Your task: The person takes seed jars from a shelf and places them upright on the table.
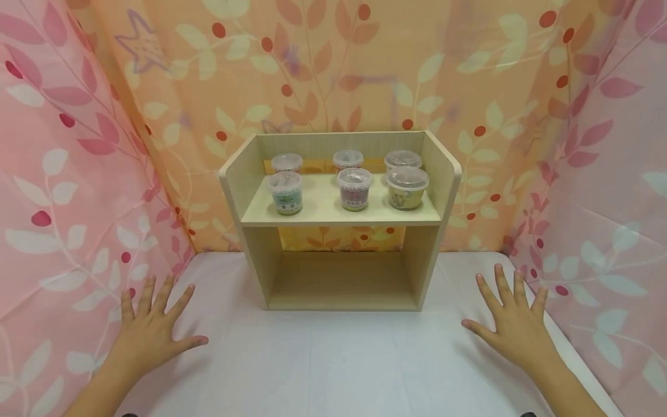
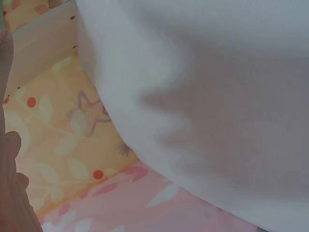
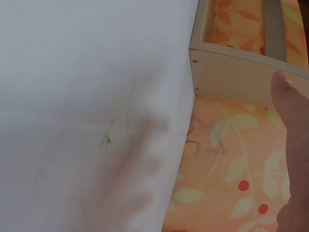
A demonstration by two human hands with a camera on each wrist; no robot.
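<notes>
Both hands lie flat on the white tabletop (image 1: pixel 339 365), fingers spread and holding nothing: the left hand (image 1: pixel 148 330) to the left of the wooden shelf unit (image 1: pixel 341 220), the right hand (image 1: pixel 513 324) to its right. Six lidded plastic cups (image 1: pixel 354 188) stand on the upper shelf, the lower bay bare. This looks like a resting start; a next move would call for reaching up to a cup.

Two bare forearms, sleeveless as far as visible, ringless fingers.

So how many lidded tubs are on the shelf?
6, all on the upper board: front row left, middle, right; back row left, middle, right. None seem hidden.
</notes>
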